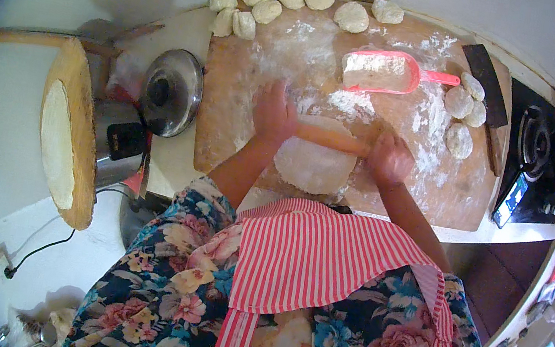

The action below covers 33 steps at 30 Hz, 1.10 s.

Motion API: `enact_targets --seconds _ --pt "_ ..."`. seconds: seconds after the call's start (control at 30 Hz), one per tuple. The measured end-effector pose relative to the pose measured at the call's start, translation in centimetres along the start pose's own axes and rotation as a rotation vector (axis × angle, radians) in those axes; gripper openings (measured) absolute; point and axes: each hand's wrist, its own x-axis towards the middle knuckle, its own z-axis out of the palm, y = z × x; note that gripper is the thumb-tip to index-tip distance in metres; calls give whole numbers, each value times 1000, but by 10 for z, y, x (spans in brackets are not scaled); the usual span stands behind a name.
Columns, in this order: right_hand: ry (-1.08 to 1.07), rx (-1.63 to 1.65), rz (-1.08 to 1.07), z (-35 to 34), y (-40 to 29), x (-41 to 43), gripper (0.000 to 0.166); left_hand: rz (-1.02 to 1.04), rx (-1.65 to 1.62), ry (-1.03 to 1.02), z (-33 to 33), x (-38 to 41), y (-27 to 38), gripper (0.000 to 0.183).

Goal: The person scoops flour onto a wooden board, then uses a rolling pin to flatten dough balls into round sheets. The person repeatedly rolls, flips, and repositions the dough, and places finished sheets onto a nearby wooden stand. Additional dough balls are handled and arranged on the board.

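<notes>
A wooden rolling pin (334, 139) lies across a flat round sheet of dough (316, 168) on a floured wooden board (233, 107). My left hand (273, 113) presses on the pin's left end, its fingers pointing away from me and slightly blurred. At the other end, my right hand (390, 158) is wrapped around the pin. Beyond the hands, a pink flour scoop (413, 78) holds white flour (374, 64), with loose flour (352, 103) spilled beside it.
Several dough pieces (352, 16) line the board's far edge; several more dough balls (459, 102) sit at right by a dark cleaver-like blade (484, 83). Left stand a metal lid (172, 93) and a round board (85, 182) bearing flat dough (60, 146). A phone (510, 200) leans by the black stove (543, 197).
</notes>
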Motion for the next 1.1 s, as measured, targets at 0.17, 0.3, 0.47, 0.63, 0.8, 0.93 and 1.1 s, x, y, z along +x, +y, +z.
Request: enact_targets --seconds 0.17,0.3,0.47,0.63,0.8,0.93,1.1 --pt "-45 97 -48 -8 -8 51 22 -40 -37 2 -2 55 11 35" --pt "-230 -66 25 2 5 63 27 -115 -55 -144 -10 69 26 40" --pt "-200 2 -48 -9 7 -12 25 103 13 -139 -13 -26 -4 56" --pt "-273 165 13 -38 -6 -91 21 84 50 -310 -49 -122 -11 58" --pt "-138 136 -94 -12 4 -108 20 214 138 -362 -60 -99 21 61" --pt "24 158 -168 -19 8 -84 15 283 163 -221 -28 -57 31 58" --pt "-16 144 -70 -12 18 -42 11 258 -25 -111 5 -3 39 52"
